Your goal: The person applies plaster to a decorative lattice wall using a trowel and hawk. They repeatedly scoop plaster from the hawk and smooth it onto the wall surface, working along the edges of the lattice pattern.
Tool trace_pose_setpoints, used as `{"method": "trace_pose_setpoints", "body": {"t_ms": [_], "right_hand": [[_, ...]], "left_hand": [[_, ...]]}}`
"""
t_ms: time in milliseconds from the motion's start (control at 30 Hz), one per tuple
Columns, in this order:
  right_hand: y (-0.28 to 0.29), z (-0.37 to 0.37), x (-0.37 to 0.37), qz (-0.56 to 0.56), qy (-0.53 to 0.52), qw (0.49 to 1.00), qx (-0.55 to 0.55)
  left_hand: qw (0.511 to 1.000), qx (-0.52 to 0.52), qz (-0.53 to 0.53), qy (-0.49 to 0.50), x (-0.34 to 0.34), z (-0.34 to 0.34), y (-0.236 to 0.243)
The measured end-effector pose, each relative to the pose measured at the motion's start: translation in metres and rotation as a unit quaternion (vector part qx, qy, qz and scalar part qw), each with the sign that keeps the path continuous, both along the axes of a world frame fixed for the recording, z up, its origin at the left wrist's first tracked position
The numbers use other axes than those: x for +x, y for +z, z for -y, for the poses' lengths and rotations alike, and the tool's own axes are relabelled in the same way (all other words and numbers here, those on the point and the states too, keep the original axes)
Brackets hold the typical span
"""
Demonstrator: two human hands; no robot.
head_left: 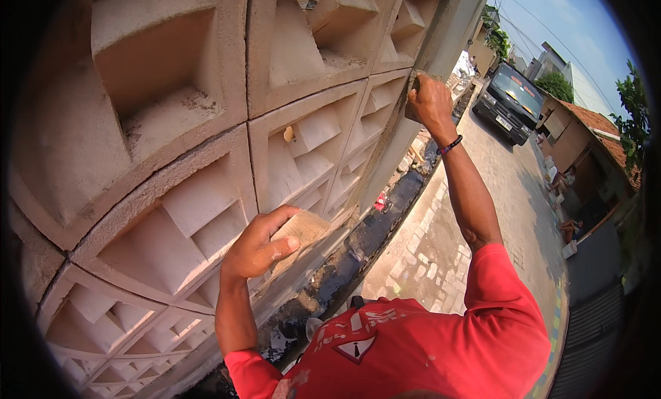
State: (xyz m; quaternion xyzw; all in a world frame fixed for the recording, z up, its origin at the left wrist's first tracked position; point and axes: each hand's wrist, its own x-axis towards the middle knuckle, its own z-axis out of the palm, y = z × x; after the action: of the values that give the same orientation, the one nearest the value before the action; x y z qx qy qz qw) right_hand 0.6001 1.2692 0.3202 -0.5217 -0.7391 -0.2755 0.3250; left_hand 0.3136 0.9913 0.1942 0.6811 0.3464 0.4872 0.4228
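My left hand (256, 251) grips a flat tan piece (304, 232) that looks like a small board, its thumb on top and the fingers mostly hidden behind. The piece is close to the lower part of a wall of pale openwork blocks (206, 144). Raised farther off, my right hand (434, 101) is closed around a small, flat, dull-brown tool (412, 108), held up against the grey post (391, 148) at the wall's end. I cannot make out the tool's exact kind, as my fingers cover much of it. A dark beaded bracelet (449, 145) circles my right wrist.
A ditch with dark water (330, 278) runs along the wall's foot, rubble beside it. To the right lies a paved lane (441, 261), with a dark vehicle (511, 99) farther up. People sit by the low houses (585, 134) across the lane.
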Motion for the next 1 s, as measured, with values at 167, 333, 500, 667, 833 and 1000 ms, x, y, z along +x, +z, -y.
{"method": "trace_pose_setpoints", "body": {"t_ms": [167,333,500,667,833,1000], "right_hand": [[0.092,-0.005,0.005,-0.025,0.037,0.991,0.130],[0.141,-0.028,0.009,0.029,0.000,0.983,0.183],[0.081,-0.017,-0.004,0.017,-0.022,0.996,0.085],[0.014,-0.006,0.012,0.000,0.028,0.999,0.024],[0.084,-0.008,0.010,-0.029,0.049,0.984,0.167],[0.138,-0.035,0.005,0.010,0.045,0.968,0.248]], "left_hand": [[1.000,-0.002,0.001,0.009,0.002,0.003,0.003],[1.000,0.009,0.000,0.007,0.002,0.001,0.000],[1.000,0.000,-0.012,0.017,0.001,0.000,0.002],[1.000,-0.022,0.000,0.011,0.002,0.000,0.004],[1.000,-0.017,-0.006,0.008,0.002,-0.001,0.002],[1.000,-0.019,0.008,0.012,0.003,0.002,0.004]]}}
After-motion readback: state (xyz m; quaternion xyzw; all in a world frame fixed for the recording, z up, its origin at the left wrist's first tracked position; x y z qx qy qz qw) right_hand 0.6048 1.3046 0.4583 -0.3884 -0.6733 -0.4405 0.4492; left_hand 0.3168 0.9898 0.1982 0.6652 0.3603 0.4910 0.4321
